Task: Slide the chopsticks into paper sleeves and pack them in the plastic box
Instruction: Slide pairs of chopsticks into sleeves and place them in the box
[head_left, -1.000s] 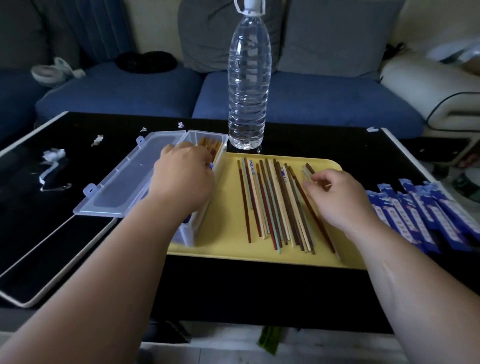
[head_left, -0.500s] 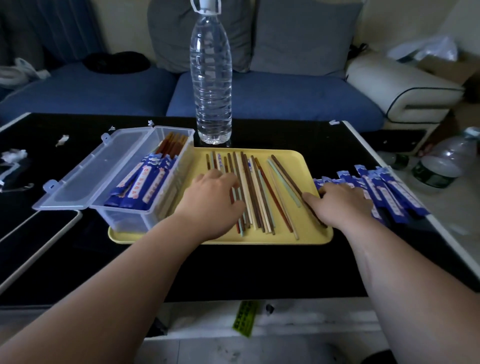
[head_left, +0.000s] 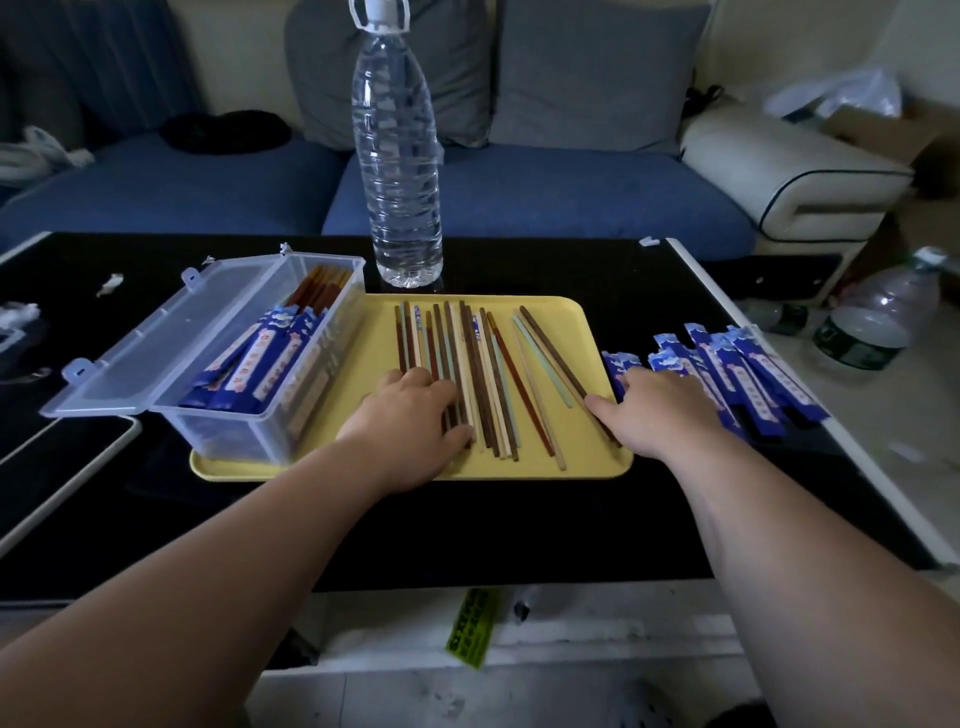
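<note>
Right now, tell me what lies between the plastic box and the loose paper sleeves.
Head view: the yellow tray with loose chopsticks, the left hand resting on them, the right hand at the sleeves.

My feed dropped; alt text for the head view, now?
The left hand rests on loose chopsticks on a yellow tray; the right hand rests on blue paper sleeves beside it. An open plastic box on the tray's left end holds sleeved chopsticks; a water bottle stands behind.

Near ends of leftmost chopsticks (head_left: 410, 338) hidden under left hand (head_left: 410, 421); those of left sleeves (head_left: 727, 374) under right hand (head_left: 654, 410). Print on sleeves too small to read. Top edge cuts off bottle (head_left: 397, 156) cap.
</note>
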